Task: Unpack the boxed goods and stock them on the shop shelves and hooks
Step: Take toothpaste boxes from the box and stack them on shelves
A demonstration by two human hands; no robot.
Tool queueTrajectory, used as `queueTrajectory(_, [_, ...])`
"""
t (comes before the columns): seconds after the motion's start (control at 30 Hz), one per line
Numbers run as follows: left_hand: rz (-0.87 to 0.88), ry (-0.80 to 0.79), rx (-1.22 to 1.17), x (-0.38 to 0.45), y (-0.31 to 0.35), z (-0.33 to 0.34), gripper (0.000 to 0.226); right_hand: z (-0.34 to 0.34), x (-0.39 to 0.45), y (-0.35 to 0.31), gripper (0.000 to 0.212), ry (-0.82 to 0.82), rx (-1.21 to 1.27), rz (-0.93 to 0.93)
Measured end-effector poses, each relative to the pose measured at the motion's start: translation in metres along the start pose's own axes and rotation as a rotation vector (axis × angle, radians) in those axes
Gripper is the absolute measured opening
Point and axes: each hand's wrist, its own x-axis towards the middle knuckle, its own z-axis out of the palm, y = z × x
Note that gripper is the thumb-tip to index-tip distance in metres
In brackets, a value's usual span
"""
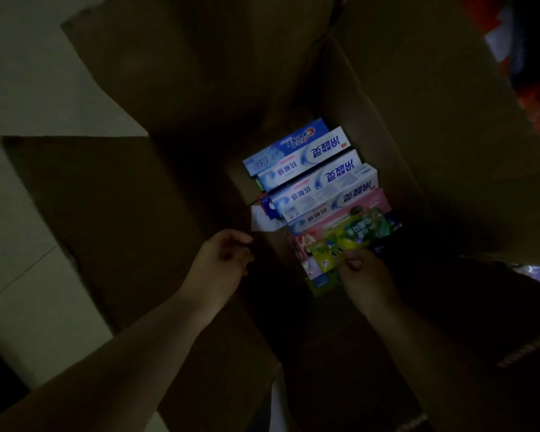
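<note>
Cardboard box (387, 126) open on the floor | toothpaste cartons (312, 169) flat at its bottom, long axes running lower left to upper right | right hand (367, 275) pinches green packet (349, 241); lift it straight up | left hand (223, 260) loosely curled, empty.

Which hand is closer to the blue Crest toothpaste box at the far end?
Left. The left hand hangs below-left of the blue Crest toothpaste box; the right hand pinches the green packet, farther away.
</note>
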Motion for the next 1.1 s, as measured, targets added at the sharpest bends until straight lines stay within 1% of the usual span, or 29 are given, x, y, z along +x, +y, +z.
queueTrajectory(0.13, [0.027,-0.015,0.011,0.005,-0.007,0.002,0.018,0.007,0.006,0.000,0.033,0.018,0.029,0.008])
queueTrajectory(0.3, [0.069,-0.035,0.000,0.018,0.003,0.014,0.016,0.005,0.021,-0.001,0.036,0.023,0.061,0.033])
queueTrajectory(0.47, [0.059,-0.031,0.016,0.032,-0.004,0.028,0.015,0.002,0.036,0.011,0.034,0.111,0.132,0.107])
queueTrajectory(0.53, [0.056,-0.029,0.028,0.035,-0.011,0.030,0.016,0.004,0.044,0.018,0.043,0.146,0.176,0.145])
queueTrajectory(0.63, [0.055,-0.028,0.035,0.037,-0.017,0.035,0.014,0.008,0.058,0.025,0.070,0.168,0.282,0.204])
queueTrajectory(0.7, [0.064,-0.041,0.048,0.040,-0.020,0.039,0.014,0.009,0.069,0.029,0.083,0.169,0.341,0.257])
queueTrajectory(0.8, [0.067,-0.049,0.047,0.046,-0.026,0.046,0.013,0.015,0.085,0.035,0.096,0.085,0.515,0.329])
queueTrajectory(0.87, [0.065,-0.043,0.036,0.050,-0.030,0.050,0.013,0.021,0.095,0.043,0.094,0.042,0.575,0.349])
queueTrajectory(0.97, [0.051,-0.048,0.025,0.056,-0.039,0.055,0.014,0.023,0.096,0.041,0.082,0.025,0.576,0.331])
queueTrajectory(1.1, [0.046,-0.074,0.030,0.060,-0.047,0.059,0.017,0.026,0.098,0.046,0.045,0.053,0.639,0.245])
